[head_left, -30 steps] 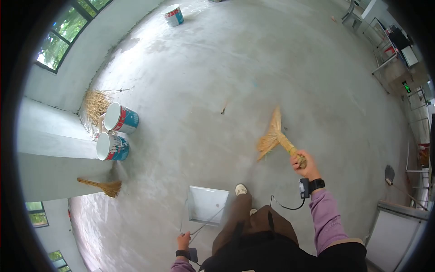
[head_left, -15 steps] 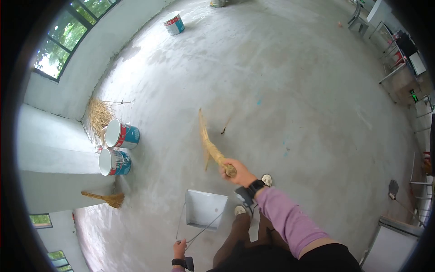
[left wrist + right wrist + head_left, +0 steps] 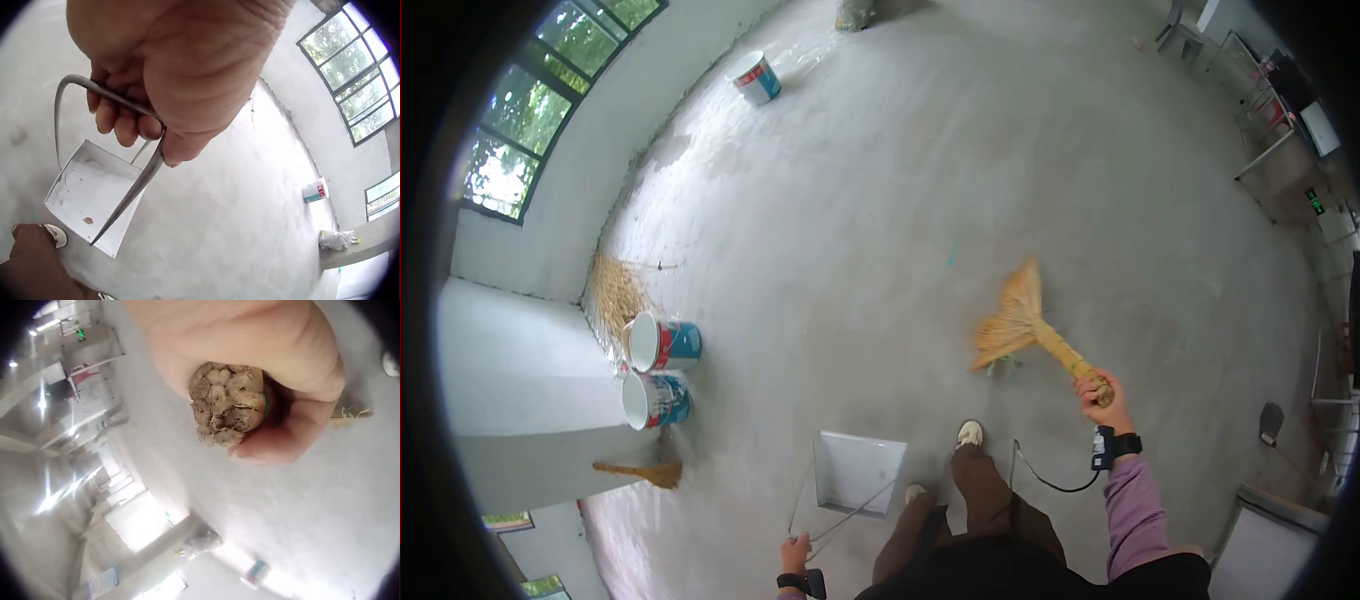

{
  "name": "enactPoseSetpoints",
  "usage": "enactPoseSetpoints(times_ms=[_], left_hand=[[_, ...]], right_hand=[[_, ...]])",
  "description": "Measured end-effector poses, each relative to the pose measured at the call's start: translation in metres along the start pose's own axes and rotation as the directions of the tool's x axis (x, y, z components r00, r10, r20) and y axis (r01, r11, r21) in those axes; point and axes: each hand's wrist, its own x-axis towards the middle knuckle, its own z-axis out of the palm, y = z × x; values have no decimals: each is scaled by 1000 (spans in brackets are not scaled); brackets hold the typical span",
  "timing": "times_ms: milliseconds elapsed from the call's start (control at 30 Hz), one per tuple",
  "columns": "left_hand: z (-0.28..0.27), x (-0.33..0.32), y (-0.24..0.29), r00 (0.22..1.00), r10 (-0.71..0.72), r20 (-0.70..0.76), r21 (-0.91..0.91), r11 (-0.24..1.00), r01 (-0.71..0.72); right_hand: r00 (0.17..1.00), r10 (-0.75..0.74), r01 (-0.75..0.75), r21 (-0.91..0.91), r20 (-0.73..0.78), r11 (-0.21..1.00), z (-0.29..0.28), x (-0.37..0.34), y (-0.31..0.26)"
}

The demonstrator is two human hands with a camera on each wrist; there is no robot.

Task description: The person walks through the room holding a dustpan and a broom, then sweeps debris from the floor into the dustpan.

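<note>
The floor (image 3: 850, 230) is grey and smooth, with pale shiny spots close to the wall (image 3: 580, 200) and a few darker patches. The fingers of the right hand (image 3: 1104, 395) are curled tight round the end of a yellow straw broom (image 3: 1055, 345). The broom points away from those fingers, and its wide, split end is over the floor, with small green bits (image 3: 1005, 365) right by it. The fingers of the left hand (image 3: 795, 553) are closed round a thin metal handle (image 3: 134, 187). Below those fingers is a white dustpan (image 3: 850, 475) with a little brown bit (image 3: 88, 220) inside. I can't tell if the pan touches the floor. Past the left fingers, over by the wall, a small broom (image 3: 640, 472) lies near two paint buckets (image 3: 665, 342), with a heap of straw (image 3: 617, 290) just behind them. One more bucket (image 3: 755, 80) is far ahead of the fingers. A big window (image 3: 540, 110) with dark bars shows green leaves outside. Far off, on the right hand's side of the room, there are thin metal legs (image 3: 1265, 155) and a grey chair (image 3: 1178, 35). Bright lights (image 3: 47, 500) shine up high.
</note>
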Motion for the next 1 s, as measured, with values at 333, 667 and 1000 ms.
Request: enactPoseSetpoints(times_ms=[333, 667, 1000], left_hand=[[42, 16, 45, 998, 23, 62, -106, 994, -17], [82, 71, 152, 990, 11, 144, -97, 995, 3], [81, 132, 240, 993, 24, 116, 168, 985, -43]], right_hand=[[993, -100, 115, -511, 56, 852, 52, 31, -5], [930, 363, -259, -600, 56, 757, 184, 189, 130], [857, 505, -460, -595, -103, 659, 291, 416, 250]])
